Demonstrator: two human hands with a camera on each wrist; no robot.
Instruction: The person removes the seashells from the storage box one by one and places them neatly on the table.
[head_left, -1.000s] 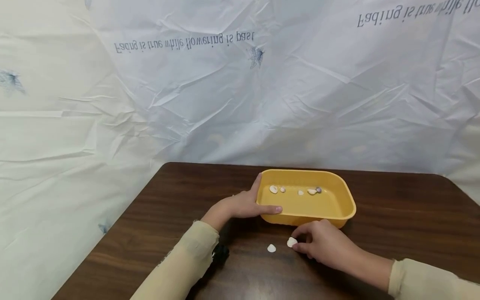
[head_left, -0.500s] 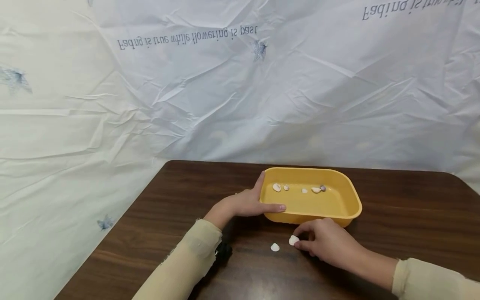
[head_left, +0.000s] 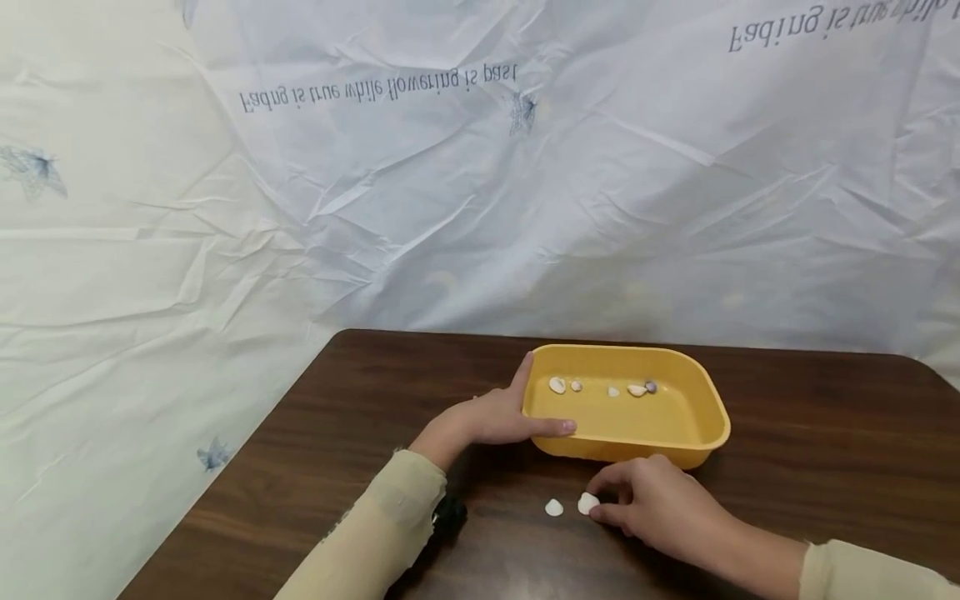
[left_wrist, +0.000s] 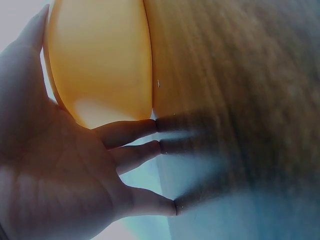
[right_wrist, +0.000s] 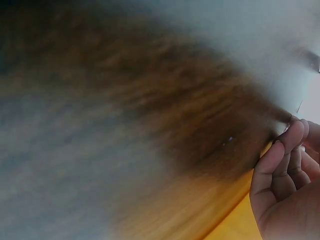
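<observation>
**Here, a dark table [head_left: 825, 458] bears a yellow tray [head_left: 622, 417]**

The left hand [head_left: 498, 415] spreads wide against the tray's left end, thumb along the near rim, seemingly to steady it. Just in front, the right hand [head_left: 663, 507] pinches a white shell [head_left: 587, 503] between thumb and fingertip, likely because it is small. A loose shell [head_left: 553, 507] lies just left of that; five small shells [head_left: 637, 390] sit inside the tray.

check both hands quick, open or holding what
Left hand: open, spread against one end of the yellow tray.
Right hand: closed, pinching a white shell at its fingertips.
</observation>
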